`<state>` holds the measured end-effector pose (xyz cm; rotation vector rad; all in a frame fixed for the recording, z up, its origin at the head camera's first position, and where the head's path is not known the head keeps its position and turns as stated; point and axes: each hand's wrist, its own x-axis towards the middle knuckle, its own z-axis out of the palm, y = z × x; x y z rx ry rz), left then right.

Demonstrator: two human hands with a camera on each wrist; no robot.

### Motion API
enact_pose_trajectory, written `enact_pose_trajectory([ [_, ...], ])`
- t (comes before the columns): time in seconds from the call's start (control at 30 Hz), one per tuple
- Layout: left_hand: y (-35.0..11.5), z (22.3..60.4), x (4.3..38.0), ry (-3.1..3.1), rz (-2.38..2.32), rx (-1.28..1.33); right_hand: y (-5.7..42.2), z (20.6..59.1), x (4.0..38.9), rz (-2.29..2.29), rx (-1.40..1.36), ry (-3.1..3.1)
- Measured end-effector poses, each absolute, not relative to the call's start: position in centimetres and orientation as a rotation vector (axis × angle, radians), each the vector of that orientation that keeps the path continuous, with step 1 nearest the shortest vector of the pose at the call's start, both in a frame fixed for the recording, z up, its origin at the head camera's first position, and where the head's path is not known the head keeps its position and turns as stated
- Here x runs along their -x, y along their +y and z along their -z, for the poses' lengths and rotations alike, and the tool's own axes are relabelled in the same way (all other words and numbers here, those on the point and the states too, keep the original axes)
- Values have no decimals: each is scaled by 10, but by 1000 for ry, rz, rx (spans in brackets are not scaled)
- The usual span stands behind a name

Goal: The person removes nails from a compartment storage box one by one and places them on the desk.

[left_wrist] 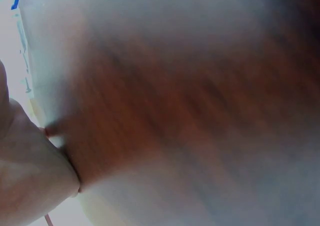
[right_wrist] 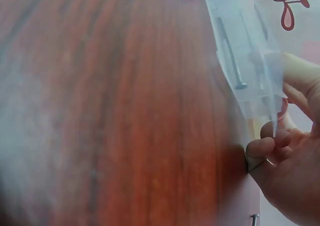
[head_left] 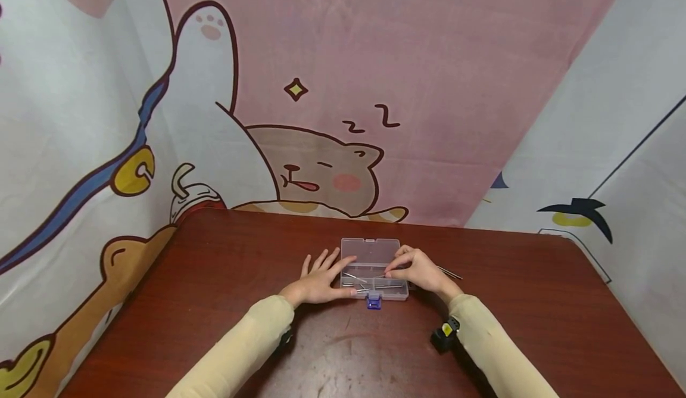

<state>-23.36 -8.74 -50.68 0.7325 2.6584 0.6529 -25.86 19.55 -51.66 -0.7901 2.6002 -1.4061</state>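
Note:
A clear plastic compartment box lies on the table with its lid raised at the back and its blue latch at the front. Several metal nails lie inside; one long nail with a flat head shows through the wall in the right wrist view. My left hand spreads its fingers and rests against the box's left side, index finger and thumb touching it. Over the right compartments, my right hand pinches a thin nail between thumb and index finger, mostly hidden by the fingertips.
More nails lie on the reddish-brown table, just right of my right hand. One nail shows at the bottom of the right wrist view. A cartoon-print cloth hangs behind the table.

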Motion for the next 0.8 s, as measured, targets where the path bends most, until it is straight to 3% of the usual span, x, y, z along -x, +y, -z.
enact_pose_trajectory([
  [0.8,-87,507,235,2664,-651,-736,203,485,243,1635,764,2738],
])
